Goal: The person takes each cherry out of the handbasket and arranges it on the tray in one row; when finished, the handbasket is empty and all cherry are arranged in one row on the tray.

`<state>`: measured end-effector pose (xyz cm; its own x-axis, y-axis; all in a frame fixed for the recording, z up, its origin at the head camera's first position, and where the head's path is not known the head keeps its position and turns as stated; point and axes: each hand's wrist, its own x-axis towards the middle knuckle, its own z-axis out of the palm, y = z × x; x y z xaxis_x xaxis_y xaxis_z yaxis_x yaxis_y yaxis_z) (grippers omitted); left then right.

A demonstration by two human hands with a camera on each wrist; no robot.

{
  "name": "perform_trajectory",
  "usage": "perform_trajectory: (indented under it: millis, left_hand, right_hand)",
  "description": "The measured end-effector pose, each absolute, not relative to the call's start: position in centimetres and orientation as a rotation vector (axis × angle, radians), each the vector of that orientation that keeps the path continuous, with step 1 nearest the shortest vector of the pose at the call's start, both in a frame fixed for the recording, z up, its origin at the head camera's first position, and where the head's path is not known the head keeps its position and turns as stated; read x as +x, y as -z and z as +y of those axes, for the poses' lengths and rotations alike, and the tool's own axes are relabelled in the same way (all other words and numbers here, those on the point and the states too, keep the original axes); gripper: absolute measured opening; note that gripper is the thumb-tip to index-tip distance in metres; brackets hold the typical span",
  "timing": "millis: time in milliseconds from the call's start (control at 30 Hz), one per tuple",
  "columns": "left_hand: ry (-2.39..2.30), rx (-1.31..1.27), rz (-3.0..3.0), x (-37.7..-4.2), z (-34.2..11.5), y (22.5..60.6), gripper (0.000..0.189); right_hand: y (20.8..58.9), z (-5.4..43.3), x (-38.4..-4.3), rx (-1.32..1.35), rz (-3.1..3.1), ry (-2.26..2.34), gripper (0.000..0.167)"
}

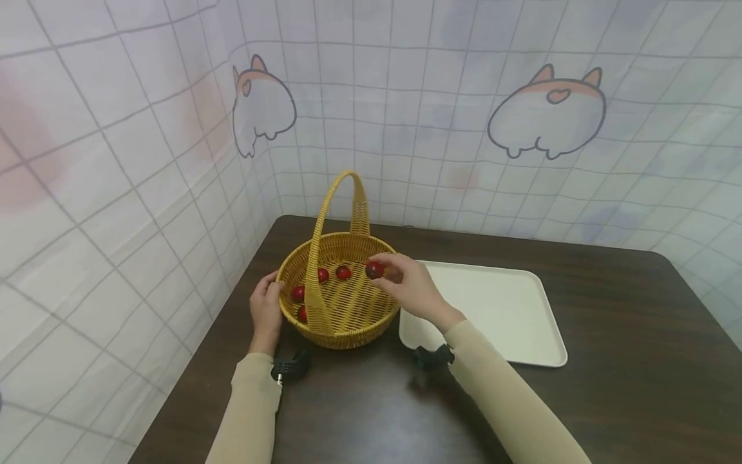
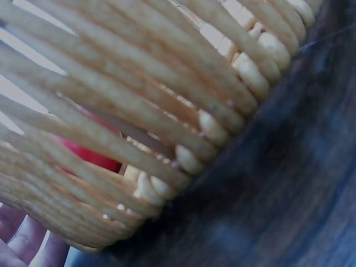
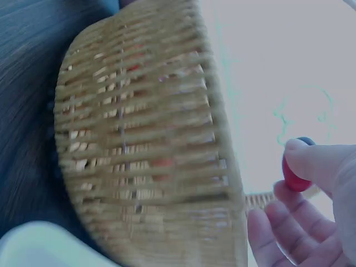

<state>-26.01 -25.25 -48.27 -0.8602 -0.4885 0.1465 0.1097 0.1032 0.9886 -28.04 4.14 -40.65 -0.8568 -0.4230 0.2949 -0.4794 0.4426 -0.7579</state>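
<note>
Right hand (image 1: 413, 287) is pinching a red fruit (image 1: 374, 269) in its fingers over the right side of the yellow basket (image 1: 348, 339), left hand (image 1: 266, 308) is gripping the left rim. Four more fruits (image 1: 343, 272) are sitting inside, so only this one's waiting, I guess.

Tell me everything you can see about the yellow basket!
The yellow basket is round and open-topped, and looks woven from thin strips, maybe wicker or plastic. You can peek through gaps in its side. One tall handle arches over it, wider near its ends. It stands upright on a dark brown table, left of a white tray in the head view. At least four small red balls lie inside, and the person's left hand holds its rim.
</note>
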Motion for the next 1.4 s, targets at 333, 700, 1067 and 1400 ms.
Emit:
perform_trajectory:
  millis: [333, 700, 1067, 1400]
  left_hand:
    - [1.826, 0.383, -1.998, -25.9, -25.4, 48.2, 0.038]
    - [1.850, 0.400, -2.022, -25.8, -25.5, 48.1, 0.039]
    - [1.734, 0.331, -1.974, -25.7, -25.7, 48.2, 0.033]
    - [1.731, 0.286, -1.959, -24.1, -25.3, 45.6, 0.032]
  right_hand:
    - [42.6, 8.8, -28.1, 0.648, -2.508, -1.461, 0.041]
    - [46.3, 11.3, -28.4, 0.518, -2.646, -1.415, 0.042]
    - [48.8, 11.9, -30.1, 0.409, -2.795, -1.356, 0.045]
    - [49.0, 11.4, -30.1, 0.499, -2.828, -1.200, 0.043]
